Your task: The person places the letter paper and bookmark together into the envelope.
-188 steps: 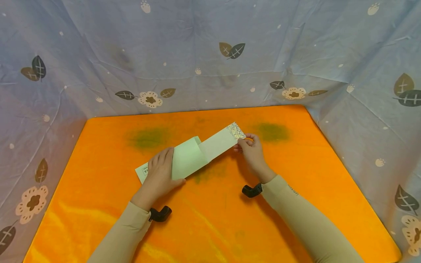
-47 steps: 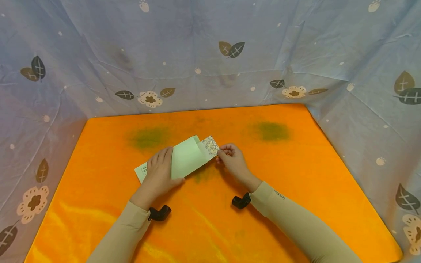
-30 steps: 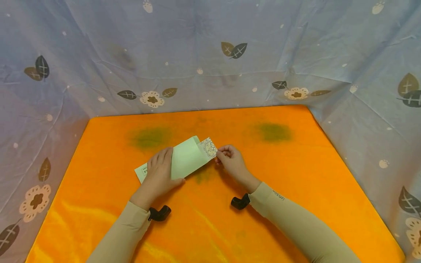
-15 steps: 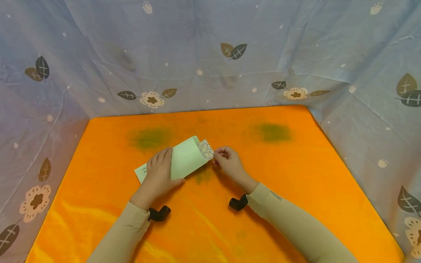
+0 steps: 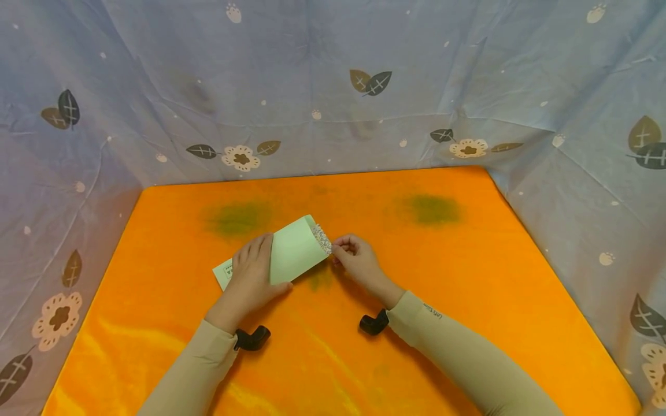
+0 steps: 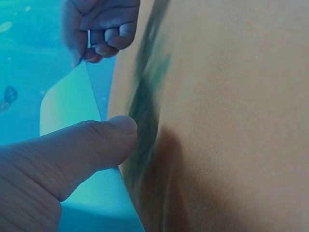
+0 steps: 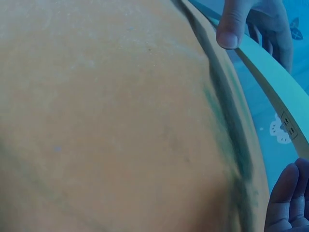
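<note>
A pale green envelope (image 5: 298,248) lies slantwise in front of me in the head view, its mouth toward the right. Across its left part my left hand (image 5: 252,274) grips it, the thumb (image 6: 96,145) along the near edge in the left wrist view. Printed characters show near its left end. Out of the mouth sticks a short strip of a white card (image 5: 322,238) with a speckled floral pattern; the rest is hidden inside. My right hand (image 5: 361,263) pinches at the card's near corner, thumb against the fingers, right beside the envelope's mouth.
An orange cloth (image 5: 447,289) with dark green smudges covers the table. Grey-blue curtains (image 5: 312,69) printed with leaves and flowers stand behind it and on both sides. Black wrist cameras (image 5: 253,338) are worn on both wrists.
The card has slid left and down into the envelope, from mostly outside to a narrow patterned strip. My right hand moved along with it. The left hand and envelope have stayed in place.
</note>
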`<action>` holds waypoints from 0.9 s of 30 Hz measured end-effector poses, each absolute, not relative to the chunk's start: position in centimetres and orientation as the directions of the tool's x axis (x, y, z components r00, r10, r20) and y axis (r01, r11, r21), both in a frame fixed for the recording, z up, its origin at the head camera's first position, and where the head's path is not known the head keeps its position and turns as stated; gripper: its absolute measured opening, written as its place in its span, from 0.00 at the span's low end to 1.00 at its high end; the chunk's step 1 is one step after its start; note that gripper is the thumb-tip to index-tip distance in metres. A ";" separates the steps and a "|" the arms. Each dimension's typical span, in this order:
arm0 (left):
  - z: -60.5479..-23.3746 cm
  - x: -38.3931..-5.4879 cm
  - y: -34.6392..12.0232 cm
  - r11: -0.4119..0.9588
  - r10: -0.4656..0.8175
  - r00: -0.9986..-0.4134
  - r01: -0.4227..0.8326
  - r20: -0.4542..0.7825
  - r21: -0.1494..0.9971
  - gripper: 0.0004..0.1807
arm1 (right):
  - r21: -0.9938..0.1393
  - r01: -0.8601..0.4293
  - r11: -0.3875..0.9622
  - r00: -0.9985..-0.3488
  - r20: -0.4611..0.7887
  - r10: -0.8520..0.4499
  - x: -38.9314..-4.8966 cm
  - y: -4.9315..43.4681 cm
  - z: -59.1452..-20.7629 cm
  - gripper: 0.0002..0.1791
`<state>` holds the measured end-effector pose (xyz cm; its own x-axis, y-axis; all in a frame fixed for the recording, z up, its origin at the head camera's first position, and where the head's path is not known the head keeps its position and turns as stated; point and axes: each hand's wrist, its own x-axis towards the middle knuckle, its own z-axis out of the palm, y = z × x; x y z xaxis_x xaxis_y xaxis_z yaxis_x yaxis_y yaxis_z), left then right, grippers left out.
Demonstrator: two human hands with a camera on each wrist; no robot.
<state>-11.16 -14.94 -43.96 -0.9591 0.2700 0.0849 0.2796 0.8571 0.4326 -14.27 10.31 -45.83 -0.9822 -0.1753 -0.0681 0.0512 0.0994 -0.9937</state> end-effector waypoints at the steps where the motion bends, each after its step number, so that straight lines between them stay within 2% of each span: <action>1: -44.0 -11.2 -15.0 0.857 0.270 -0.959 0.279 0.085 0.433 0.63 | -0.994 0.053 0.098 -0.981 -0.070 -0.179 -14.3 10.3 -45.9 0.09; 12: -43.9 -11.3 -14.8 0.853 0.286 -0.954 0.297 0.092 0.429 0.63 | -0.994 0.060 0.090 -0.970 -0.079 -0.232 -13.9 10.6 -46.2 0.17; 21: -44.0 -11.6 -14.7 0.848 0.294 -0.951 0.305 0.094 0.434 0.63 | -0.989 0.012 0.149 -0.975 -0.044 -0.217 -13.6 10.8 -46.1 0.15; 27: -44.2 -11.6 -14.8 0.851 0.288 -0.953 0.300 0.095 0.431 0.63 | -0.989 0.033 0.142 -0.971 -0.066 -0.232 -13.4 10.7 -46.1 0.18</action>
